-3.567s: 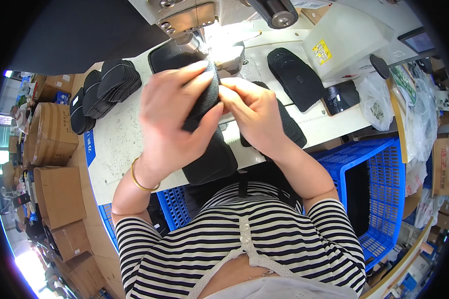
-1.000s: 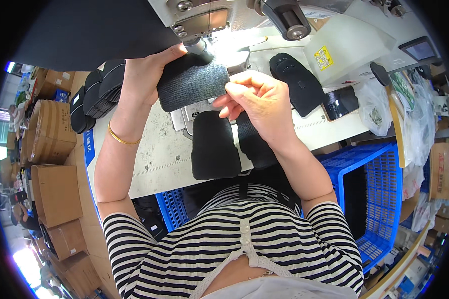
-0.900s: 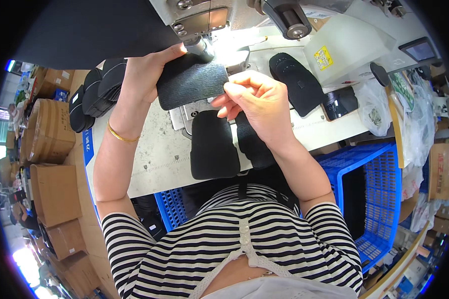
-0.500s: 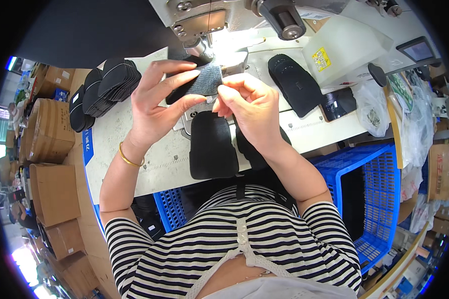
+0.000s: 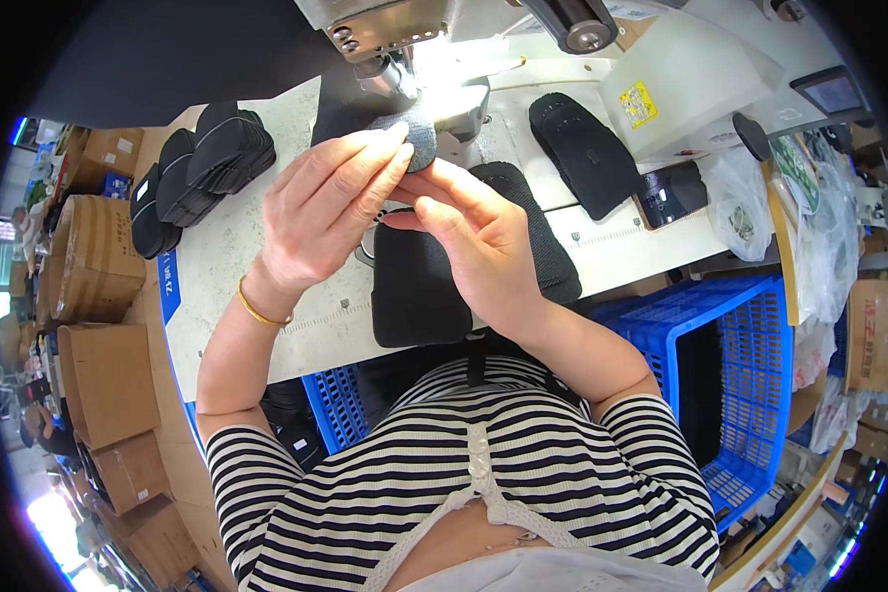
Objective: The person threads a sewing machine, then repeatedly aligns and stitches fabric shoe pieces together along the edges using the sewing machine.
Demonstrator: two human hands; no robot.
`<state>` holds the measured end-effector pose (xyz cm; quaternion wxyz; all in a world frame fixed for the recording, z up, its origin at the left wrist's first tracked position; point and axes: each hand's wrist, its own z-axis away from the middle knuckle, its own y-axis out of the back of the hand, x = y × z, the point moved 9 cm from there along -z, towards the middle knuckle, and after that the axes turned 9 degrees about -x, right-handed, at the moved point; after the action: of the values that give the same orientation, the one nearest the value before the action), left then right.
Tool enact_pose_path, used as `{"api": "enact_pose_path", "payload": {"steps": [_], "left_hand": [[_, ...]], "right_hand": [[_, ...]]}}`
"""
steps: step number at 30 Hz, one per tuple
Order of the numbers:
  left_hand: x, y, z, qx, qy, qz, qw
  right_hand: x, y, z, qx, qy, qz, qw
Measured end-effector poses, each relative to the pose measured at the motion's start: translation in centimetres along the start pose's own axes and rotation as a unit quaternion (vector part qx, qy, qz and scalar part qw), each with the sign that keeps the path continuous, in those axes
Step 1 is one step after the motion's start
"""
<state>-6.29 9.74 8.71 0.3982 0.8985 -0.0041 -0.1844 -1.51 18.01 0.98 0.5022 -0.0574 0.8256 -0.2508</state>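
Observation:
Below the sewing machine head (image 5: 385,49), my left hand (image 5: 318,202) pinches a dark grey ribbed fabric piece (image 5: 422,140) between thumb and fingers. The fingers of my right hand (image 5: 488,242) are bent at the lower edge of the same piece, against the left fingertips. How firmly the right fingers grip is partly hidden. Under my hands, a black padded fabric piece (image 5: 419,291) lies at the table's near edge. A black textured piece (image 5: 533,237) lies beside it, partly behind my right hand.
Stacked black fabric pieces (image 5: 229,153) sit at the table's left. A long black piece (image 5: 584,158) lies right of the machine, near a clear plastic bag (image 5: 738,217). A blue plastic crate (image 5: 750,395) stands below on the right; cardboard boxes (image 5: 109,380) are at the left.
My hands have come together on the grey fabric piece, which has turned and shows less of its surface. My right hand has lowered slightly, uncovering more of the textured piece.

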Motion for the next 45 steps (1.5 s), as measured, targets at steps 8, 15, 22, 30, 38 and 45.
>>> {"api": "enact_pose_path", "payload": {"steps": [8, 15, 22, 30, 38, 45], "left_hand": [[-0.8, -0.5, -0.4, 0.005, 0.007, 0.005, 1.0], [-1.9, -1.1, -0.7, 0.024, 0.019, -0.022, 0.999], [-1.9, -1.3, -1.3, 0.021, 0.039, -0.034, 0.998], [-3.7, -1.4, -1.2, 0.005, 0.13, 0.02, 0.991], [-1.0, 1.0, -1.6, -0.02, 0.075, 0.08, 0.994], [1.2, 0.0, -1.5, -0.006, 0.099, 0.04, 0.994]], "right_hand": [[-0.2, 0.0, -1.0, -0.01, -0.002, 0.017, 1.0], [0.4, -0.1, -1.5, 0.019, -0.001, -0.048, 0.999], [0.2, -0.4, -1.7, 0.003, 0.01, -0.002, 1.0], [0.3, 0.2, -1.6, 0.003, 0.003, 0.028, 1.0], [-0.5, 0.5, -1.0, 0.034, -0.024, 0.03, 0.999], [-1.2, 1.4, -0.2, 0.041, -0.034, 0.123, 0.991]]}}
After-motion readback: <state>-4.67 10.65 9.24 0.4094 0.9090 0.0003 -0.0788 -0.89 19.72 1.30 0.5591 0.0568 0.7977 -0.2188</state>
